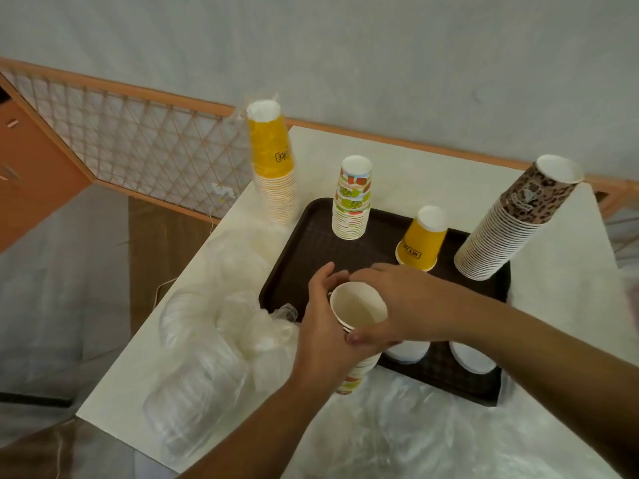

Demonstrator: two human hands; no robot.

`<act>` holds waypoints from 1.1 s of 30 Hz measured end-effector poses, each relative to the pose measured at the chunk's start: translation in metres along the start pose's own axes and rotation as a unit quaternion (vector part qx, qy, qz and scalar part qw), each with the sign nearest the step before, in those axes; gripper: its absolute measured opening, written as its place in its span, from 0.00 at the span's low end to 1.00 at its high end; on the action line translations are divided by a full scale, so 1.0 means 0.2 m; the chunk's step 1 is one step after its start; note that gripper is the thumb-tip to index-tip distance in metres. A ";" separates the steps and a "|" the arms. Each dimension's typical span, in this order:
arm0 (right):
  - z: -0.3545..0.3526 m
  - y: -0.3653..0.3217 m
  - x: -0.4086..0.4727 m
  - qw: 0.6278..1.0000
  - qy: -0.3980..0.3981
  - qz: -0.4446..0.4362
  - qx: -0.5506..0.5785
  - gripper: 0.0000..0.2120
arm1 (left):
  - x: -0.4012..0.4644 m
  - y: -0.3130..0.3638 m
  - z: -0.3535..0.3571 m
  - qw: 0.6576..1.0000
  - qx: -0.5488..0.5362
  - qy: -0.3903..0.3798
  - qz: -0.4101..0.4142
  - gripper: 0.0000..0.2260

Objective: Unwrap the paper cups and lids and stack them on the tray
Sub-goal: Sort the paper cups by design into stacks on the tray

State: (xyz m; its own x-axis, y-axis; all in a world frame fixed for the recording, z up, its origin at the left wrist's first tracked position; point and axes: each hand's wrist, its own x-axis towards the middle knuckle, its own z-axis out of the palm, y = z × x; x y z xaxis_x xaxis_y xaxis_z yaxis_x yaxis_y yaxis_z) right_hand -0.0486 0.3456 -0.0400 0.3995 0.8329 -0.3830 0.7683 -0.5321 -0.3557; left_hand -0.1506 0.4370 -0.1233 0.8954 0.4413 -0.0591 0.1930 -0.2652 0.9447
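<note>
Both hands, left (325, 326) and right (397, 305), curled round fruit-print cup stack (358, 316), frame centre, over tray (311, 243). Three stacks on tray; wrapped yellow stack (273, 160), upper left, pending; bagged lids (207, 357) pending.

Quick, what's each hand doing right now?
Left hand: grips the fruit-print cup stack.
Right hand: fingers curled over that stack's top cup, holding it.

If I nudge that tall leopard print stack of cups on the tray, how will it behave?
The leopard print stack looks tall for its narrow base and already appears to lean, so it would probably tip. Being paper, it is likely light and would slide easily on the tray.
</note>
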 end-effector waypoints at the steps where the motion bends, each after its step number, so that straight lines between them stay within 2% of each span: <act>1: 0.01 0.00 0.00 1.000 0.017 0.002 0.007 0.31 | 0.00 0.00 0.01 1.000 0.002 0.001 0.000 0.50; 5: 0.02 0.02 -0.03 0.995 0.079 -0.002 0.053 0.30 | 0.00 -0.01 0.03 1.000 0.015 0.024 0.009 0.38; 8: -0.08 0.08 -0.08 0.991 0.103 -0.028 0.081 0.35 | 0.00 0.00 0.02 1.000 0.003 0.023 -0.019 0.30; 12: -0.22 0.24 -0.13 0.991 0.046 -0.046 0.114 0.32 | 0.00 0.02 0.01 0.999 0.018 0.033 -0.034 0.31; 16: -0.15 0.34 -0.06 0.999 0.003 -0.028 0.033 0.33 | 0.00 0.02 0.01 0.998 0.011 0.037 -0.046 0.32; 18: -0.09 0.34 0.02 0.999 0.009 -0.033 0.026 0.33 | 0.00 0.01 0.01 0.998 0.010 0.038 -0.048 0.32; 20: -0.08 0.31 0.10 0.992 0.062 -0.046 0.097 0.32 | 0.00 0.00 0.00 0.998 0.010 0.038 -0.047 0.33; 23: -0.14 0.27 0.25 0.940 0.193 -0.037 0.278 0.30 | 0.00 0.00 -0.01 0.999 0.013 0.021 -0.048 0.36; 26: -0.21 0.29 0.47 0.867 0.315 -0.029 0.384 0.31 | 0.02 -0.01 -0.02 0.998 0.020 0.003 -0.051 0.37; 29: -0.25 0.34 0.68 0.802 0.365 -0.007 0.473 0.32 | 0.03 -0.03 -0.03 0.999 0.024 -0.006 -0.049 0.36; 33: -0.25 0.39 0.84 0.773 0.401 0.021 0.491 0.33 | 0.04 -0.06 -0.02 0.999 0.017 -0.014 -0.049 0.36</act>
State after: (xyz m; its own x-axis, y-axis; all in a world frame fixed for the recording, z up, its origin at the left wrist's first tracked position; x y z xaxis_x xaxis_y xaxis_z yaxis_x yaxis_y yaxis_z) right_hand 0.1031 0.4519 -0.0889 0.8980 0.4284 0.0998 0.1536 -0.0927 -0.9838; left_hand -0.1478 0.4474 -0.1327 0.8821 0.4427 -0.1606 0.2939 -0.2510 0.9223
